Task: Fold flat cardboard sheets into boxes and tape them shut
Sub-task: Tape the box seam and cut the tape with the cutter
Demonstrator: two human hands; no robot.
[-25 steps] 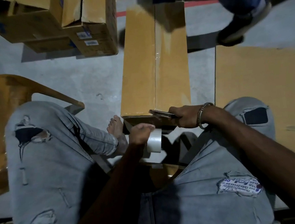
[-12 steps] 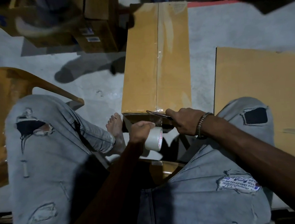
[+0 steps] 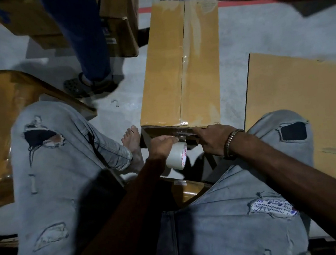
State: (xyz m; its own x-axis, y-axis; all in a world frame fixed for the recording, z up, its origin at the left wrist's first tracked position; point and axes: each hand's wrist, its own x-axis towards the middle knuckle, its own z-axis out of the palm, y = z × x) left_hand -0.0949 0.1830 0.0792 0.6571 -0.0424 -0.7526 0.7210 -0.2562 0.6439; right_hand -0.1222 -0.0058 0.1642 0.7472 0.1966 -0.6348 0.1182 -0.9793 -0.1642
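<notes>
Box on floor between the knees, top seam taped; tape runs over the near edge. Left hand grips the roll, fingers curled round it. Right hand presses the tape end to the near face; what it holds, cannot tell. Risks: slack strip wrinkles or sticks to itself; uneven cut lifts the end; passer-by's foot near, could jog the box.

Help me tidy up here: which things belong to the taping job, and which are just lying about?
In use:
box
tape roll, held by left hand
right hand, at the box's near edge

Lying about:
flat cardboard sheet
stacked boxes
</notes>
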